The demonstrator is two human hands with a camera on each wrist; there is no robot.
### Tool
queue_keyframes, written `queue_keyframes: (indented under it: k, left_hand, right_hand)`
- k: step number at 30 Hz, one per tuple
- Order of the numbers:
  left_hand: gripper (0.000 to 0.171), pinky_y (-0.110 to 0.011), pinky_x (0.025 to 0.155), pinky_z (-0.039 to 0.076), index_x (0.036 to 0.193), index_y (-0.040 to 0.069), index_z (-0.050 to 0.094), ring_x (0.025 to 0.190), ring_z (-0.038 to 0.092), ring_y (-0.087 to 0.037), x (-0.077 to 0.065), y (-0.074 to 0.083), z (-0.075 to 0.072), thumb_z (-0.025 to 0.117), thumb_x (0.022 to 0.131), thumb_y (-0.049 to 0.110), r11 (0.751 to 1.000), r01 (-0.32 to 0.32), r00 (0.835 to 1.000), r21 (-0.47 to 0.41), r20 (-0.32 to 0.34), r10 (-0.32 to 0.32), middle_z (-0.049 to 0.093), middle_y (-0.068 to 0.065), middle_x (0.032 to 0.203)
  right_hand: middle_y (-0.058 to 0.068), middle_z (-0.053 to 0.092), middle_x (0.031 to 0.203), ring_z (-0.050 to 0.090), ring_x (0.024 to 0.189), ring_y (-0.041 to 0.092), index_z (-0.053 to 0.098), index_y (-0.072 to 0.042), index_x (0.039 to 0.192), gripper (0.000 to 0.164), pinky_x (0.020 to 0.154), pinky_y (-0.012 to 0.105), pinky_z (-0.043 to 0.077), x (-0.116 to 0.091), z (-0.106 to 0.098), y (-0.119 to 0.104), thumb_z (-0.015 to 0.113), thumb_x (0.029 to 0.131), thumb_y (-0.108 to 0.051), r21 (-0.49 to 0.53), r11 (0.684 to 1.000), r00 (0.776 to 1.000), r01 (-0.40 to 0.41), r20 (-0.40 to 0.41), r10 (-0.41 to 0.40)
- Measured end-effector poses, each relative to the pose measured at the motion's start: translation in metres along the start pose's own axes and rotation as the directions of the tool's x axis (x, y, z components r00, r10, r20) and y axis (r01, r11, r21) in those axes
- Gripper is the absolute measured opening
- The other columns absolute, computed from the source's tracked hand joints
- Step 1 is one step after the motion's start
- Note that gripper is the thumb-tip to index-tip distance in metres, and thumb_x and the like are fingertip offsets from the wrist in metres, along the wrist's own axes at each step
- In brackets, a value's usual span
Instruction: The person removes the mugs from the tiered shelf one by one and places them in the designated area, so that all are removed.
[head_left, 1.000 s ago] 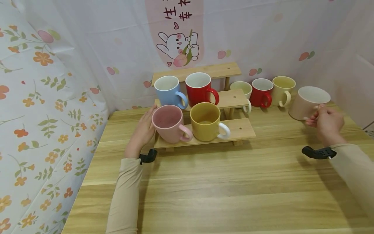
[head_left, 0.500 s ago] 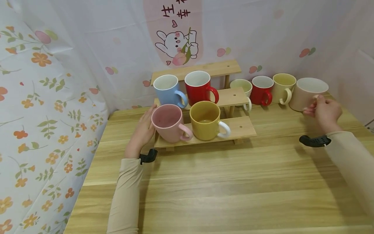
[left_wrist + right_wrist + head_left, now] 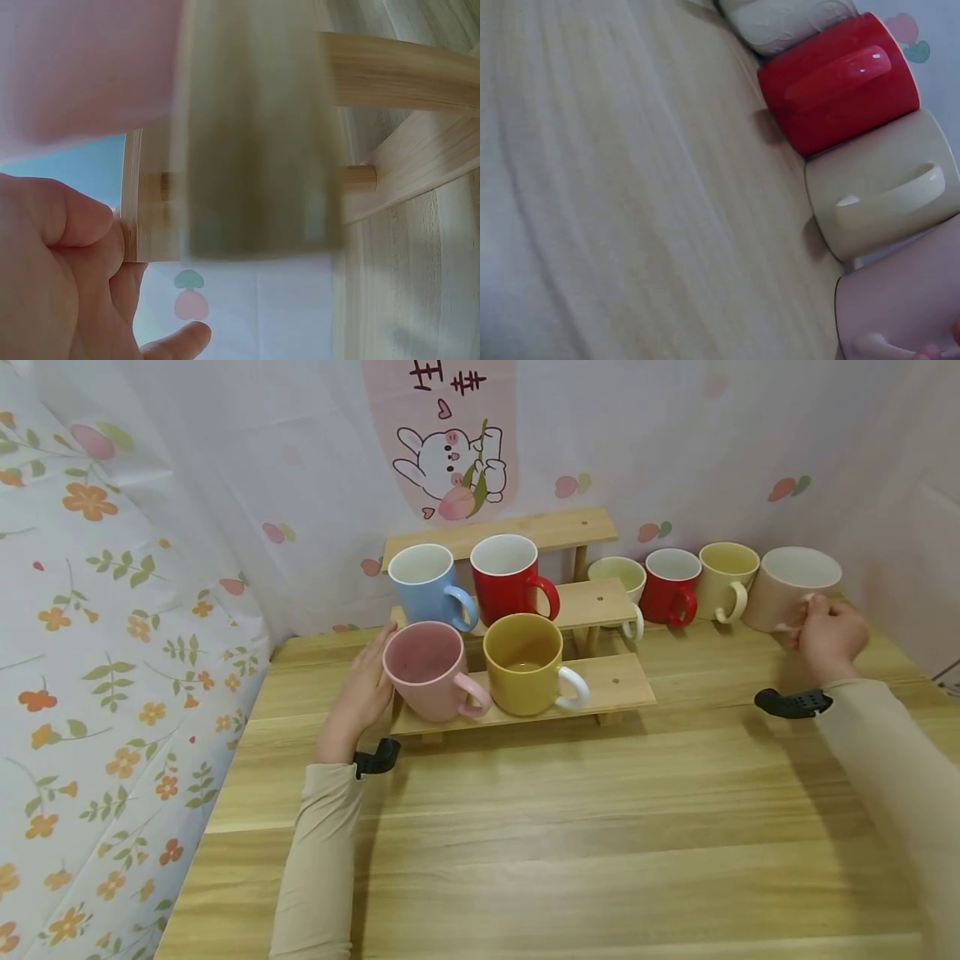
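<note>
At the right end of a row of mugs, my right hand (image 3: 831, 635) pinches the handle of a pale pink mug (image 3: 787, 587), which stands upright beside a cream mug (image 3: 722, 585). In the right wrist view the pale pink mug (image 3: 900, 300) shows at the lower right with fingertips at its handle. My left hand (image 3: 362, 689) rests along the left side of a wooden tiered rack (image 3: 615, 681), fingers extended. In the left wrist view fingers (image 3: 124, 236) touch the end of a shelf (image 3: 150, 232).
The rack's lowest shelf bears a pink mug (image 3: 427, 681) and a mustard mug (image 3: 521, 672). A blue mug (image 3: 423, 589) and red mug (image 3: 501, 581) stand one tier higher. A smaller red mug (image 3: 667, 589) and a pale green mug (image 3: 615, 577) are right of the rack, before a curtain.
My right hand has slid the pale pink mug back toward the curtain and up against the row, beside the cream mug. The left hand stays at the rack; the head view shifts slightly.
</note>
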State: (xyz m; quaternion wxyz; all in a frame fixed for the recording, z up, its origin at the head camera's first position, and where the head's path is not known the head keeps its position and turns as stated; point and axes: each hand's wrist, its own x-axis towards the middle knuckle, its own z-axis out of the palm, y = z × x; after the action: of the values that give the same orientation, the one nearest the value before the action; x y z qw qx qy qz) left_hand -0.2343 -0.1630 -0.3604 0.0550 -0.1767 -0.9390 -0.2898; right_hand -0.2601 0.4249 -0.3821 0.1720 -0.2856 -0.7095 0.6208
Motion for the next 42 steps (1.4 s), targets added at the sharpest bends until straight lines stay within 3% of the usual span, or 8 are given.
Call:
queue_keyframes:
  k: [3, 11, 19, 25, 28, 32, 36, 42]
  left_hand:
    - [0.05, -0.048, 0.122, 0.01, 0.151, 0.006, 0.025, 0.146, 0.017, -0.032, 0.0, 0.0, -0.001, 0.025, 0.105, 0.025, 1.0, -0.003, 1.0, 0.008, -0.006, 0.003, 0.018, -0.01, 0.16]
    - [0.049, -0.046, 0.122, 0.009, 0.151, 0.008, 0.027, 0.147, 0.016, -0.031, -0.002, -0.001, -0.002, 0.027, 0.105, 0.025, 1.0, -0.015, 1.0, -0.001, -0.004, 0.015, 0.019, -0.01, 0.159]
    - [0.048, -0.047, 0.122, 0.01, 0.15, 0.006, 0.029, 0.147, 0.017, -0.03, -0.004, -0.002, -0.003, 0.028, 0.105, 0.023, 1.0, -0.026, 1.0, -0.003, -0.018, 0.026, 0.019, -0.012, 0.159]
    - [0.048, -0.044, 0.122, 0.009, 0.151, 0.006, 0.028, 0.147, 0.016, -0.028, -0.003, 0.0, -0.005, 0.028, 0.105, 0.023, 1.0, -0.022, 1.0, 0.0, -0.017, 0.022, 0.019, -0.011, 0.159]
    - [0.048, -0.044, 0.122, 0.009, 0.15, 0.007, 0.029, 0.147, 0.016, -0.028, -0.002, 0.0, -0.004, 0.029, 0.105, 0.023, 1.0, -0.02, 1.0, 0.006, -0.013, 0.02, 0.019, -0.01, 0.159]
    - [0.048, -0.046, 0.122, 0.01, 0.15, 0.006, 0.029, 0.147, 0.017, -0.03, -0.001, 0.001, -0.004, 0.029, 0.105, 0.023, 1.0, -0.026, 1.0, 0.008, -0.016, 0.026, 0.019, -0.011, 0.159]
    - [0.048, -0.047, 0.121, 0.01, 0.15, 0.006, 0.029, 0.147, 0.017, -0.031, 0.0, 0.0, -0.004, 0.029, 0.105, 0.022, 1.0, -0.028, 0.999, 0.011, -0.02, 0.028, 0.019, -0.011, 0.159]
    - [0.047, -0.046, 0.122, 0.01, 0.149, 0.003, 0.029, 0.147, 0.018, -0.03, 0.0, 0.0, -0.002, 0.03, 0.105, 0.02, 0.999, -0.029, 1.0, 0.021, -0.005, 0.029, 0.019, -0.013, 0.159]
  right_hand:
    - [-0.017, 0.046, 0.042, 0.048, 0.033, -0.003, 0.051, -0.024, 0.077, 0.025, 0.037, 0.011, 0.04, 0.004, 0.003, -0.005, 0.041, 0.1, -0.028, -0.107, 0.994, 1.0, -0.002, -0.029, -0.001]
    - [-0.019, 0.044, 0.061, 0.049, 0.033, -0.005, 0.045, -0.027, 0.08, 0.018, 0.036, 0.009, 0.043, 0.016, 0.01, -0.01, 0.047, 0.099, -0.026, -0.102, 0.995, 0.995, 0.007, -0.102, -0.017]
    - [-0.014, 0.046, 0.076, 0.051, 0.037, -0.006, 0.047, -0.029, 0.084, 0.015, 0.04, 0.009, 0.046, 0.021, 0.014, -0.015, 0.048, 0.098, -0.027, -0.105, 0.994, 0.997, 0.03, -0.07, -0.038]
    - [-0.018, 0.046, 0.058, 0.052, 0.039, -0.007, 0.047, -0.027, 0.085, 0.013, 0.043, 0.01, 0.049, 0.024, 0.017, -0.018, 0.046, 0.099, -0.026, -0.151, 0.988, 0.998, 0.042, -0.031, -0.047]
    - [-0.018, 0.047, 0.064, 0.053, 0.043, -0.009, 0.052, -0.023, 0.104, 0.012, 0.048, 0.008, 0.049, 0.026, 0.017, -0.02, 0.042, 0.1, -0.027, -0.205, 0.978, 0.999, 0.031, 0.0, -0.032]
    - [-0.016, 0.046, 0.077, 0.053, 0.047, -0.012, 0.043, -0.012, 0.137, 0.039, 0.052, 0.006, 0.048, 0.027, 0.016, -0.024, 0.035, 0.102, -0.028, -0.265, 0.964, 0.999, 0.021, 0.046, -0.009]
    - [-0.022, 0.047, 0.066, 0.054, 0.047, -0.012, 0.035, -0.005, 0.146, 0.049, 0.051, 0.007, 0.048, 0.027, 0.014, -0.028, 0.034, 0.102, -0.027, -0.302, 0.953, 0.996, 0.034, 0.09, -0.007]
    - [-0.019, 0.051, 0.054, 0.058, 0.049, -0.007, 0.033, -0.012, 0.147, 0.048, 0.052, 0.012, 0.051, 0.022, 0.004, -0.023, 0.034, 0.1, -0.02, -0.279, 0.96, 0.979, 0.005, 0.199, 0.053]
